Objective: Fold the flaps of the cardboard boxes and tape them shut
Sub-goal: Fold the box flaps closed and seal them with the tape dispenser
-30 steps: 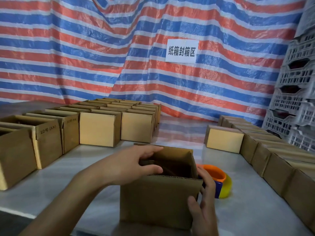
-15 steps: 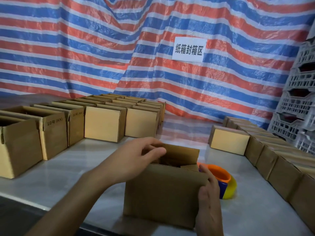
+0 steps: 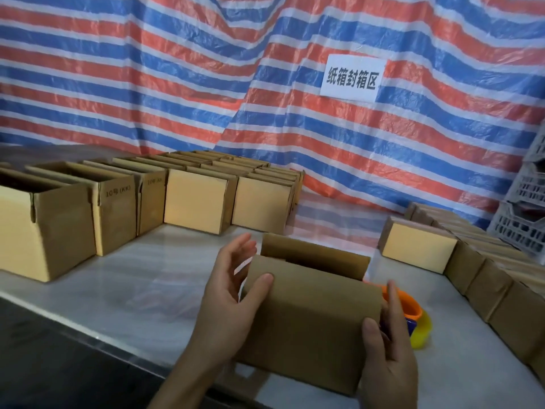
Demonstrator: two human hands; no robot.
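Head view: the cardboard box (image 3: 309, 320) is at the 6 o'clock side of the bench (image 3: 141, 290), near the front edge, held between both hands. Its top is open; the far flap stands up, and the brown near face is turned to the camera.

The left hand (image 3: 227, 308) grasps the box at its 9 o'clock end. The thumb presses on the near face close to the upper corner, and the lightly bent fingers reach past the left edge toward the far flap. Whether these fingers touch the cardboard, I cannot tell.

The right hand (image 3: 389, 358) grasps the 3 o'clock end. Its thumb lies on the near face low at the corner, and the fingers lie straight along the right side wall.

Just beside the box at 3 o'clock, partly hidden by the right hand, lies a tape holder (image 3: 418, 326) in orange, yellow and blue.

At 9 to 10 o'clock stand open boxes (image 3: 44, 225), and some carry the mark "10号 (KK)". Behind them, toward 11 o'clock, more boxes stand closely packed.

From 2 to 4 o'clock a row of boxes (image 3: 486, 290) runs along the bench.

At 12 o'clock hangs a striped tarp (image 3: 177, 84) in red, blue and white, with a white sign (image 3: 352, 78) on it.

At 3 o'clock, at the picture's edge, stand grey plastic crates (image 3: 528, 214).
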